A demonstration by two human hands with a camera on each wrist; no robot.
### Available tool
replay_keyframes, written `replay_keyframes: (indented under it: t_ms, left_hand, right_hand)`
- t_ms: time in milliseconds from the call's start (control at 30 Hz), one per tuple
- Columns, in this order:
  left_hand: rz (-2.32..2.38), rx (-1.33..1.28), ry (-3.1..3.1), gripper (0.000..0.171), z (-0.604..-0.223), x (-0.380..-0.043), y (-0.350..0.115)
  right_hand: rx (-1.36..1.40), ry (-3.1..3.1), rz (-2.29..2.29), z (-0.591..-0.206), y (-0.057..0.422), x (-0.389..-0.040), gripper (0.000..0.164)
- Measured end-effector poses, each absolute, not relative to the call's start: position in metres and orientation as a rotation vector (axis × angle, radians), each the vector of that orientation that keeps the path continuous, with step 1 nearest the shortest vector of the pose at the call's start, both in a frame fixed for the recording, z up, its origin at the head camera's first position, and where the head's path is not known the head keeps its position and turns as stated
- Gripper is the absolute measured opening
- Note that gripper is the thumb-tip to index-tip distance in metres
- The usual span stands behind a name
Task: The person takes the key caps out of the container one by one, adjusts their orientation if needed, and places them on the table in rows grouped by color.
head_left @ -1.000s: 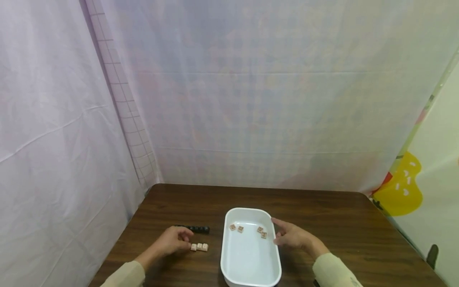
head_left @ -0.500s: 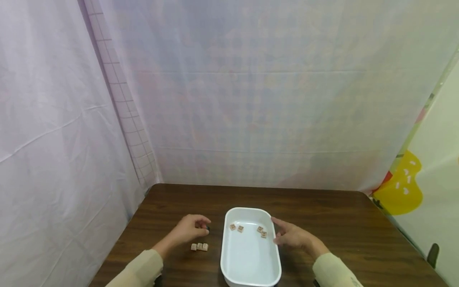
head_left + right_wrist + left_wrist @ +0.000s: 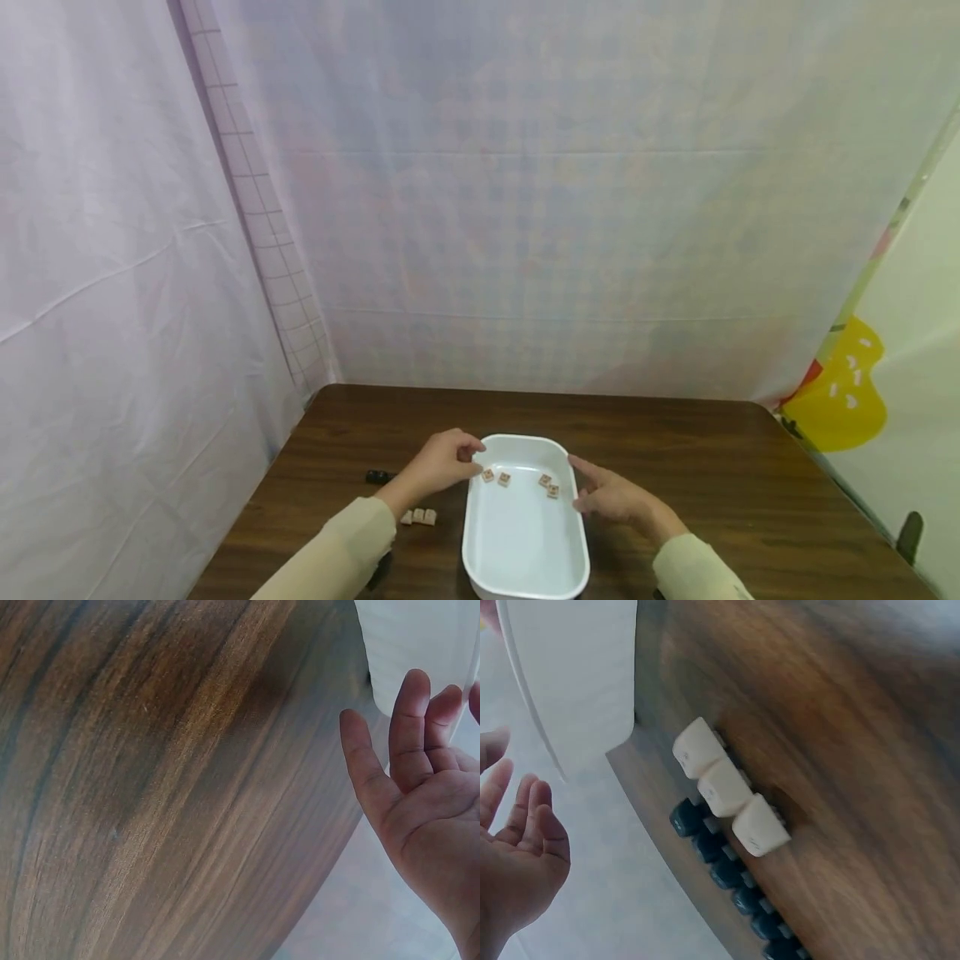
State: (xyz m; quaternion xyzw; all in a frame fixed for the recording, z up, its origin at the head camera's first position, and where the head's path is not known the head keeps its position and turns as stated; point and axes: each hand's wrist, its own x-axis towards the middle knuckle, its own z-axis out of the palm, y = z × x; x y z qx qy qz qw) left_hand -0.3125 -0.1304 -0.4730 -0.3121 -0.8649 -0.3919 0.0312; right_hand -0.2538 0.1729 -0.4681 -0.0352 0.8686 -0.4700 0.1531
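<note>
A white tray stands on the table with several beige keycaps lying in its far half, among them one keycap. My left hand is at the tray's far left rim, thumb and fingers spread apart; nothing shows between them. Whether it touches the rim I cannot tell. Along the right wall, my right hand rests its fingertips and thumb against the outside. Left of the tray sit three beige keycaps in a row. Beside them runs a row of dark keycaps, mostly hidden by my left arm in the head view.
The dark brown wooden table reaches to a pale cloth curtain at the back. More white cloth hangs at the left. A yellow printed shape shows on the right side.
My left hand has moved right and away from me, from the beige keycaps past the dark row to the tray's left rim. My right hand stays in place.
</note>
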Motion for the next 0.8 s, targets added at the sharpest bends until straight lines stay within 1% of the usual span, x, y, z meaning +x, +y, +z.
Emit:
replay_keyframes:
  t_ms: [233, 433, 800]
  left_hand:
    - [-1.037, -1.005, -2.679, 0.025, -0.473, -0.319, -0.109]
    - [-1.014, -1.085, -2.668, 0.027, -0.473, -0.322, -0.086]
    - [-0.82, -1.249, -2.741, 0.026, -0.485, -0.322, -0.04]
  right_hand:
    - [-0.057, 2.495, -1.36, -0.467, 0.17, -0.252, 0.076]
    - [-0.035, 2.498, -1.357, -0.468, 0.171, -0.253, 0.077]
    - [-0.154, 2.469, -1.382, -0.471, 0.174, -0.252, 0.081]
